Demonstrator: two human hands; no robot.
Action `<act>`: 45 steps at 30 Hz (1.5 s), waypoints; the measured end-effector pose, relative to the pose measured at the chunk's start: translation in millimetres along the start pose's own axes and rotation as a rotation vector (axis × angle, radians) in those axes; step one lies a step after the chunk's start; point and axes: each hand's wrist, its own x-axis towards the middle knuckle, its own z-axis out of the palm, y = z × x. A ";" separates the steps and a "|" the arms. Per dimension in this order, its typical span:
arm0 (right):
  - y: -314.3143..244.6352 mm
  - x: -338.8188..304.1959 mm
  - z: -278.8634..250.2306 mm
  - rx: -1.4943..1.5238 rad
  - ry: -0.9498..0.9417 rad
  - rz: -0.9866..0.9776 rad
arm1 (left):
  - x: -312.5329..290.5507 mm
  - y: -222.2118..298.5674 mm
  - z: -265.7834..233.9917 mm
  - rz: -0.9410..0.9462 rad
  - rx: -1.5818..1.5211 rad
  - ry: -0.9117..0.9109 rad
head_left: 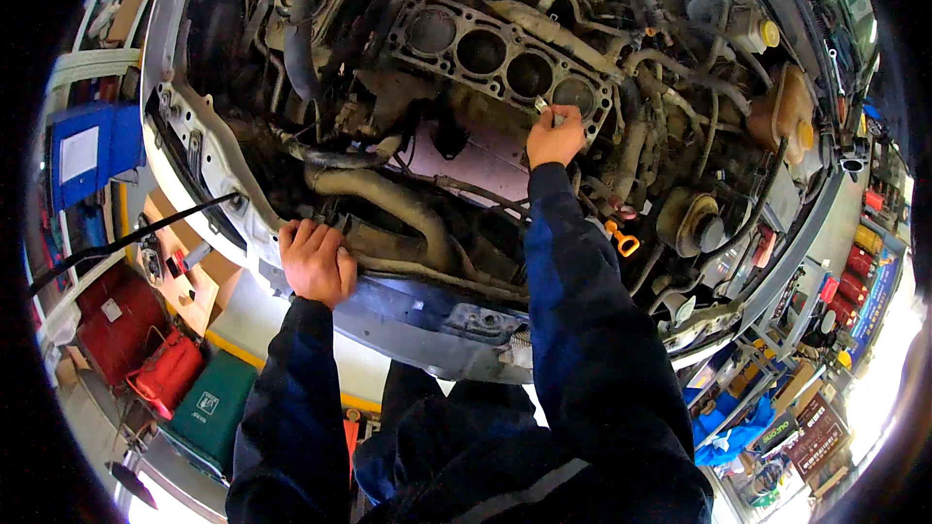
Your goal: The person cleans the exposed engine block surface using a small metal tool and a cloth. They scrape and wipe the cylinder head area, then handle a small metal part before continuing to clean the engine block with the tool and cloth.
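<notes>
Engine bay (pixel 466 136); right hand (pixel 554 139) fingers closed around small scraper (pixel 544 107).

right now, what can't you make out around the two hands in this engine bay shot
Head view only:
- Small metal tool in the right hand: mostly hidden by the fingers, kind unclear.
- Engine block surface under that hand: covered.
- Left hand on the front crossmember: palm side hidden, grip unclear.
- Lower bay: too dark.

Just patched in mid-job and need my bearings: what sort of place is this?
Most likely a car repair workshop. An open engine bay shows a bare engine block with its cylinder bores exposed, a red toolbox sits on the floor, and stocked shelves line the right side.
</notes>
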 end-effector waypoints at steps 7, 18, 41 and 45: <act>-6.0 -13.9 8.5 0.013 0.060 -0.060 | -1.9 -0.7 0.1 -0.006 0.002 -0.004; -1.5 -16.9 12.5 0.031 0.017 -0.135 | -1.2 -0.3 -0.9 -0.010 0.004 -0.015; -36.9 -21.7 16.6 0.040 -0.099 -0.066 | 0.9 0.7 1.0 -0.012 -0.004 0.012; -24.6 32.3 -31.0 0.002 -0.117 -0.095 | -2.1 1.5 -2.0 -0.029 -0.002 0.004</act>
